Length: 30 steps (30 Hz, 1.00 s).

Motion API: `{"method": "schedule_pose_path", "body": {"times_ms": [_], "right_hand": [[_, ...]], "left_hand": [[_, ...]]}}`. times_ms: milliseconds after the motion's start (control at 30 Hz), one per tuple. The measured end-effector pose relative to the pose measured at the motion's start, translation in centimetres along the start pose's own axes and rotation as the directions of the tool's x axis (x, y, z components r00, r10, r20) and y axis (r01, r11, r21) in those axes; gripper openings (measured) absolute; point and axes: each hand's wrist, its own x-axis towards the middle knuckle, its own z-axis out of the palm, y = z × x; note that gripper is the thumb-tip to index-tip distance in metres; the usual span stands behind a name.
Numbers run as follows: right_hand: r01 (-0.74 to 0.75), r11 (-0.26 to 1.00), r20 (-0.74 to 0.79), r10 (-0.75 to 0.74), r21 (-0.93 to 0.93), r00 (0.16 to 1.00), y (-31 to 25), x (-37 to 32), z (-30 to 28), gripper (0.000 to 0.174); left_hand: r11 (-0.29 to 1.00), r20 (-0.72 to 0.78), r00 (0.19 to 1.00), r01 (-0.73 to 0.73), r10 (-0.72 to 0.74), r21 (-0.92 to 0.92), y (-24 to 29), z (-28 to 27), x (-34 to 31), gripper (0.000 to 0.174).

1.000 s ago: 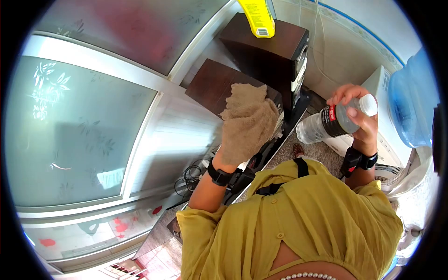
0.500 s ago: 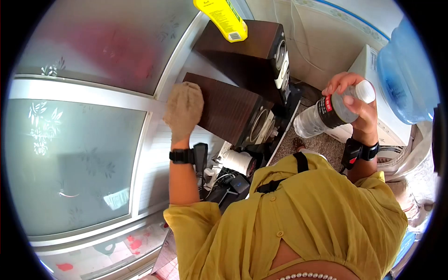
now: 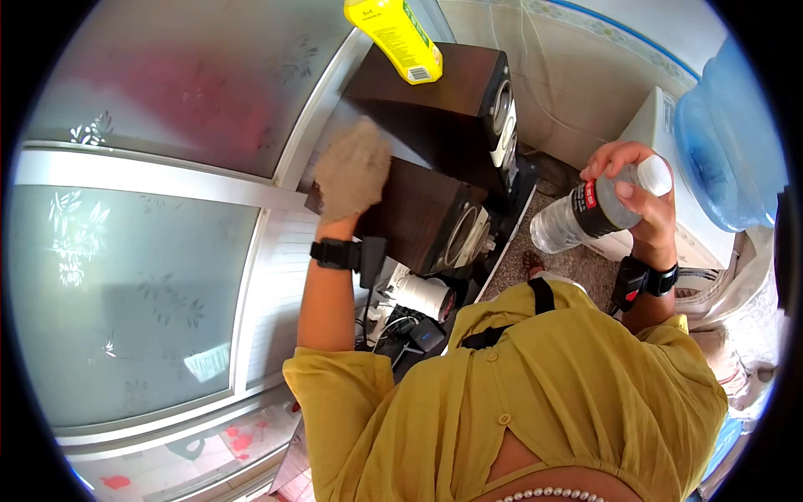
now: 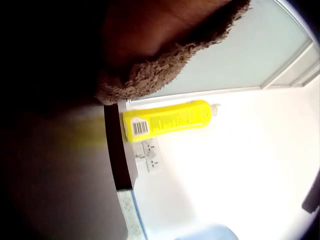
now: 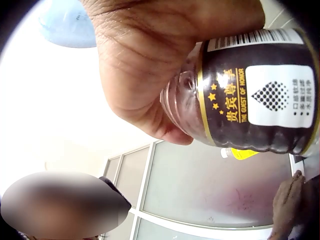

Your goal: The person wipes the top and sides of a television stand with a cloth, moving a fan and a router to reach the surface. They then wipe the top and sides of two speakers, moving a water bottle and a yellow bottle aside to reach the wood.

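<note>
A brown terry cloth (image 3: 355,163) covers my left hand (image 3: 338,227) nearly to the wrist, hiding its fingers. It overlaps the left end of the nearer dark wooden speaker (image 3: 410,209) in the head view. From the left wrist, the cloth's fuzzy edge shows beside bare skin. Over on the right, my right hand (image 3: 648,201) grips a clear plastic water bottle (image 3: 556,230) near its neck, thumb on one side and fingers on the other. The bottle is tilted, its white cap (image 3: 654,176) up toward the right. Its dark label (image 5: 240,95) fills much of the right wrist view.
On the farther speaker (image 3: 464,71) stands a yellow bottle (image 3: 401,42). A white roll-shaped object (image 3: 418,294) and tangled cables (image 3: 393,326) lie in front of the nearer speaker. Frosted glass panels (image 3: 134,309) line the left; a large blue water jug (image 3: 723,142) stands right.
My left hand with the cloth first swept left across the nearer speaker, then moved slightly back right and up in view. My right hand keeps its grip on the water bottle.
</note>
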Motion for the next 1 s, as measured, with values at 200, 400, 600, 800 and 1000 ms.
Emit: {"method": "schedule_pose_path", "body": {"times_ms": [200, 400, 600, 800, 1000], "right_hand": [[-0.02, 1.0, 0.043, 0.02, 0.013, 0.999, 0.3, 0.6, 1.0, 0.025], [-0.035, 0.999, 0.094, 0.033, 0.026, 0.995, 0.7, 0.9, 2.1, 0.027], [-0.014, 1.0, 0.178, 0.009, 0.025, 0.984, -0.2, 1.7, 3.7, 0.028], [0.001, 0.998, 0.229, -0.015, 0.06, 0.973, -0.7, 1.8, 5.6, 0.027], [-0.023, 0.998, 0.275, 0.007, 0.055, 0.961, -0.6, 1.2, 6.0, 0.026]], "left_hand": [[0.906, -0.189, 0.982, -0.099, 0.021, -0.411, 8.0, -2.1, 2.8, 0.018], [0.911, 0.015, 1.0, 0.012, -0.006, -0.413, 12.0, -4.5, 2.6, 0.016], [0.896, 0.105, 0.981, 0.19, -0.161, -0.401, 12.3, -6.6, 2.0, 0.017], [0.671, -0.047, 0.811, 0.448, -0.583, -0.591, 8.5, -1.4, -5.8, 0.022], [0.886, 0.232, 0.887, 0.308, -0.399, 0.347, 3.1, -5.7, -3.8, 0.023]]}}
